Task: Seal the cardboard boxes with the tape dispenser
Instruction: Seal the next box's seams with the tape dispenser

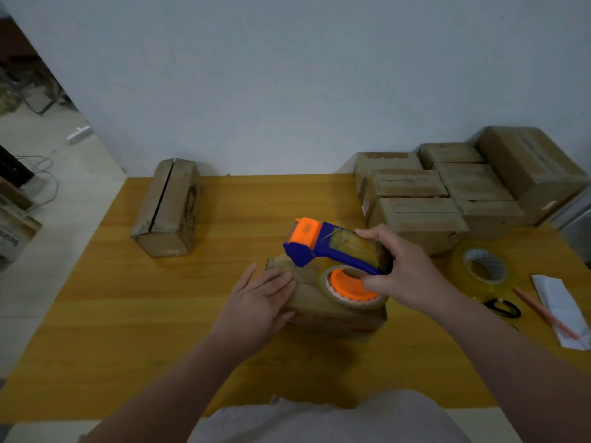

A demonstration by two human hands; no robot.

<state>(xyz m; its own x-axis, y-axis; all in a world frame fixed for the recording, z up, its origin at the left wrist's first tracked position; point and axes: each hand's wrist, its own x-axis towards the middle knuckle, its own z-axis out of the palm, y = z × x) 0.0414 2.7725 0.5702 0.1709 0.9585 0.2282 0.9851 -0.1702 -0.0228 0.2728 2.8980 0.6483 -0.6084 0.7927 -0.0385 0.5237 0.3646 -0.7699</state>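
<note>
A small cardboard box (335,318) lies on the yellow wooden table (160,314) in front of me. My left hand (259,302) rests flat on the box's left end, fingers straight. My right hand (403,270) grips a blue and orange tape dispenser (323,247), holding it over the box top with its orange tape reel facing me. The dispenser's head points away, toward the box's far end. Another cardboard box (169,206) with an open top seam stands at the far left.
Several stacked cardboard boxes (447,190) fill the far right corner against the wall. A spare roll of clear tape (486,266), black scissors (502,308), a pencil (543,314) and folded white paper (559,305) lie at the right edge.
</note>
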